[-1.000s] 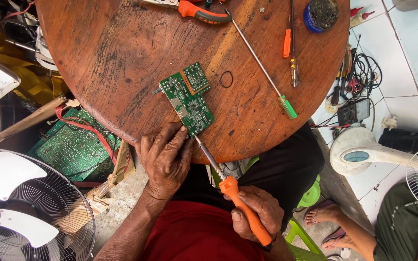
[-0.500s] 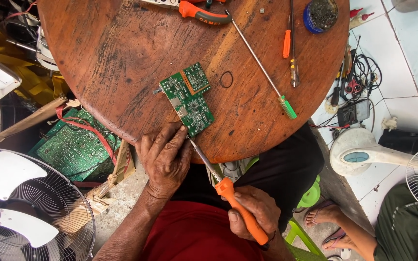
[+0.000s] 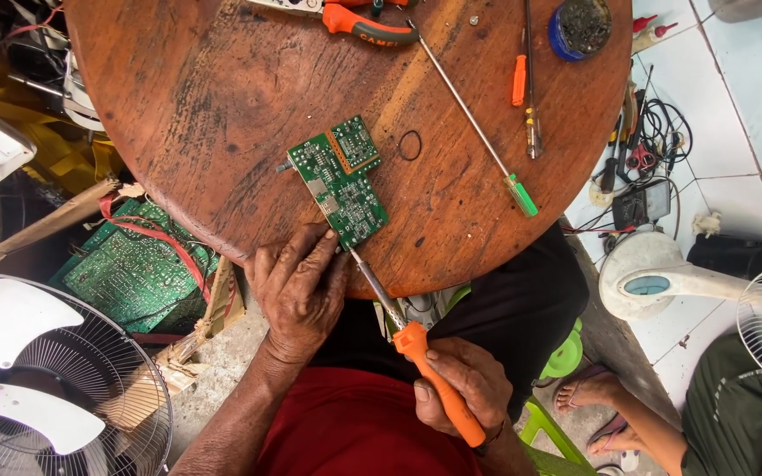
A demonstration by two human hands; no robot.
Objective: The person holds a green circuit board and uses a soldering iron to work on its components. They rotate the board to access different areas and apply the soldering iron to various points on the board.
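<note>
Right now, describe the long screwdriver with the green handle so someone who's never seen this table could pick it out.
Start at the round wooden table. To the right of the green circuit board lies the green-handled screwdriver, slanting from the orange pliers at the far edge down toward the near right rim. Its long bare shaft and small translucent green handle set it apart from the shorter orange screwdriver beside it.

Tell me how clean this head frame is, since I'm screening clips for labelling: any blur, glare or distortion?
Head view: even daylight, soft shadows; circuit board and both hands, left hand, right hand, sharp; mild sheen on the wooden table; white floor tiles bright; slight wide-angle bending at the edges.
</note>
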